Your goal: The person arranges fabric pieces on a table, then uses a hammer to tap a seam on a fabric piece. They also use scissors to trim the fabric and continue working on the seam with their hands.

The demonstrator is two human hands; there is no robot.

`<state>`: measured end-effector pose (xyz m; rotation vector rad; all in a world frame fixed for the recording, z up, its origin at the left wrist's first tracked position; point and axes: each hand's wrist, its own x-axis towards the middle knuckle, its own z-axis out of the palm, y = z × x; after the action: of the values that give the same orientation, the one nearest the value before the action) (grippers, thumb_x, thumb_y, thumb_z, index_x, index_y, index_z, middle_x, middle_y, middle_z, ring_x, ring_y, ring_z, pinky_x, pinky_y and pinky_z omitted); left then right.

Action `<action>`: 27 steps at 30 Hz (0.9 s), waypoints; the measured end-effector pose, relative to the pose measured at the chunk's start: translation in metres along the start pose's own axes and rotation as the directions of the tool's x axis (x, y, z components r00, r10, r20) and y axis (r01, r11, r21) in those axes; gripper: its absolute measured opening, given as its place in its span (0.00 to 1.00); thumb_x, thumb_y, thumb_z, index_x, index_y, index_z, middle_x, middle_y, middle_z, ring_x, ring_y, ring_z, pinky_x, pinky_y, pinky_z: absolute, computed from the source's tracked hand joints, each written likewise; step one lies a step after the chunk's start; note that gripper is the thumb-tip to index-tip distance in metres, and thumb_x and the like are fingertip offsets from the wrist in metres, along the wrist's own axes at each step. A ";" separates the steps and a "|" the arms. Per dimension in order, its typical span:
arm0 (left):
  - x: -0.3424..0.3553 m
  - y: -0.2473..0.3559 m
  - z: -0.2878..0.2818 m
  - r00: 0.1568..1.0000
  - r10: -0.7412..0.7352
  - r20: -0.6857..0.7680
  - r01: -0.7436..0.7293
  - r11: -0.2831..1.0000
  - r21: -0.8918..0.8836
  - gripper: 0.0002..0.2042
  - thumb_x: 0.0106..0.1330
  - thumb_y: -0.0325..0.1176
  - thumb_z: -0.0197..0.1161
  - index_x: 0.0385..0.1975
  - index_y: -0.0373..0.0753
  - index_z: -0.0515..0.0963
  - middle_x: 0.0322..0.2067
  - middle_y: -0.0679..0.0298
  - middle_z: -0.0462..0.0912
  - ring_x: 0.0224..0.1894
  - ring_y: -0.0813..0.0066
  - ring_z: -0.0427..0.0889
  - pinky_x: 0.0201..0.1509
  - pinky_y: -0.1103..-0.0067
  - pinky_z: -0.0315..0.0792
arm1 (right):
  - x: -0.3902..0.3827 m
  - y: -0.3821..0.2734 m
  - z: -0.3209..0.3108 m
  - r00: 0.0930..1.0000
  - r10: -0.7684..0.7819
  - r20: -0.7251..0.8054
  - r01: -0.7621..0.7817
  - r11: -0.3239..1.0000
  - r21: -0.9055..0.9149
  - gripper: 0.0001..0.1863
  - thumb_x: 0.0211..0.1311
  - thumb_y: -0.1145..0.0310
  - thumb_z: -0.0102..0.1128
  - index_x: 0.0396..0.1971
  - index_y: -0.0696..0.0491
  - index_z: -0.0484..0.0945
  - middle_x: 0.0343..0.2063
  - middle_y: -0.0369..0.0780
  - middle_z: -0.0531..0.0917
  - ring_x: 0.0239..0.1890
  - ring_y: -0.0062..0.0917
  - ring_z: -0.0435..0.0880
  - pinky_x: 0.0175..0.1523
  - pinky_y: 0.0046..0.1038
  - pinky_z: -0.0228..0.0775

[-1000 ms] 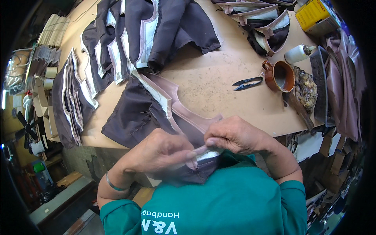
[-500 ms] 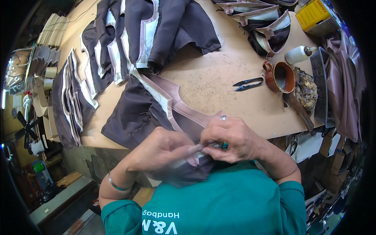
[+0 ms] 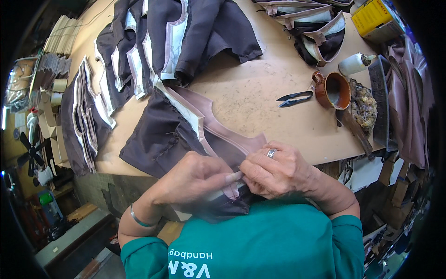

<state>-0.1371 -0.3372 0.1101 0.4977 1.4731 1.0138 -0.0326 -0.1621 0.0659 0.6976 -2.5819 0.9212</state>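
A dark brown fabric piece (image 3: 153, 135) with a pink and white trimmed edge (image 3: 201, 109) lies over the table's front edge, its near end gathered at my body. My left hand (image 3: 195, 176) is closed on the pink-edged strip of that piece. Close beside it, my right hand (image 3: 274, 169), a ring on one finger, grips the same edge with bent fingers, its fingertips largely hidden. Both hands almost meet, just above my green shirt.
The tan table (image 3: 241, 111) holds brown fabric stacks (image 3: 204, 37), more trimmed pieces (image 3: 316, 37), black snips (image 3: 292, 99), a brown mug (image 3: 338, 93), a white bottle (image 3: 353, 64), a yellow tin (image 3: 371, 21) and pink sheets (image 3: 409, 107). A black fan (image 3: 31, 153) stands at left.
My right hand has curled in closer to my left, its fingers now bunched over the edge. My left hand stays pinched on the piece, shifted only slightly.
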 end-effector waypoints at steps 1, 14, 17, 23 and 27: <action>0.000 0.000 0.000 1.000 -0.001 -0.002 0.001 1.000 -0.025 0.10 0.62 0.31 0.53 0.27 0.30 0.77 0.22 0.63 0.80 0.26 0.82 0.78 0.30 0.86 0.70 | 0.000 0.002 0.002 1.000 -0.001 -0.020 0.001 1.000 -0.001 0.09 0.37 0.73 0.57 0.23 0.57 0.72 0.17 0.36 0.70 0.18 0.23 0.73 0.28 0.23 0.67; 0.005 -0.014 0.002 0.997 0.060 -0.050 -0.057 0.996 0.061 0.12 0.63 0.32 0.50 0.23 0.31 0.75 0.20 0.62 0.79 0.22 0.81 0.75 0.28 0.83 0.68 | -0.002 0.003 0.006 0.993 -0.118 -0.006 0.114 0.970 -0.213 0.10 0.40 0.70 0.49 0.24 0.60 0.71 0.15 0.37 0.69 0.18 0.22 0.72 0.28 0.23 0.67; 0.005 -0.015 0.004 0.995 0.064 -0.076 -0.062 0.998 0.033 0.12 0.63 0.32 0.50 0.23 0.31 0.75 0.19 0.62 0.78 0.22 0.83 0.74 0.27 0.84 0.68 | -0.001 0.002 0.007 0.990 -0.144 -0.006 0.137 0.950 -0.281 0.11 0.39 0.70 0.48 0.24 0.62 0.71 0.15 0.36 0.68 0.18 0.21 0.71 0.29 0.23 0.67; 0.002 -0.012 0.007 0.993 0.105 -0.057 -0.098 0.990 0.106 0.11 0.62 0.33 0.51 0.24 0.34 0.77 0.20 0.62 0.78 0.22 0.79 0.75 0.27 0.84 0.68 | -0.006 0.005 0.000 0.992 0.029 0.123 -0.044 0.991 0.124 0.12 0.40 0.75 0.54 0.31 0.59 0.73 0.22 0.38 0.75 0.22 0.24 0.75 0.29 0.23 0.67; -0.006 -0.001 0.002 0.991 0.133 -0.015 -0.128 0.976 0.174 0.10 0.61 0.33 0.52 0.25 0.36 0.78 0.21 0.63 0.77 0.22 0.75 0.76 0.28 0.83 0.68 | -0.003 0.028 -0.014 0.912 0.254 0.321 -0.409 0.620 0.669 0.07 0.53 0.74 0.50 0.32 0.58 0.75 0.22 0.41 0.77 0.24 0.27 0.76 0.31 0.25 0.67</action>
<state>-0.1335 -0.3416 0.1125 0.7166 1.5762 1.0022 -0.0434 -0.1335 0.0610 0.4849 -2.4944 2.1848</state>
